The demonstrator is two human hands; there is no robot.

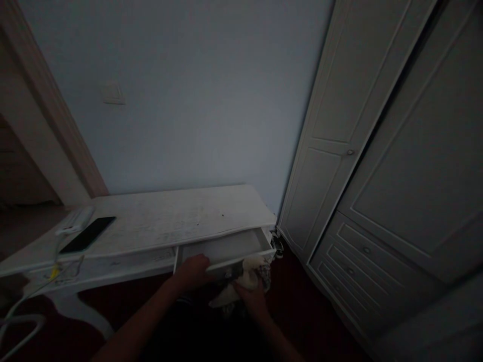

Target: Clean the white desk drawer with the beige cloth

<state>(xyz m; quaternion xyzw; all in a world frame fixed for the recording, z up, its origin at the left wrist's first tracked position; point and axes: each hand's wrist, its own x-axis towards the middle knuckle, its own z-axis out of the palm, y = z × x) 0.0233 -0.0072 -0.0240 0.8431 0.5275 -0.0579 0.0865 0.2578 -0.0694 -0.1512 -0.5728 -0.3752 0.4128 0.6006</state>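
A white drawer [226, 249] is pulled out from the right part of a long white console table [169, 213]. My left hand [193, 270] is closed over the top edge of the drawer front, near its left end. In my right hand [252, 294] is a bunched cream cloth [251, 269] with a dark-speckled part. The cloth lies against the right part of the drawer front and hangs below it. A small knob [228, 273] shows on the front between the two hands. Dim light hides the exact finger positions.
A dark phone [88, 235] and a white box-like item [75, 220] with a cable lie at the table's left end. White wardrobes with drawers [350, 271] stand close on the right. Something dark [277, 244] sits on the red floor by the table's right end.
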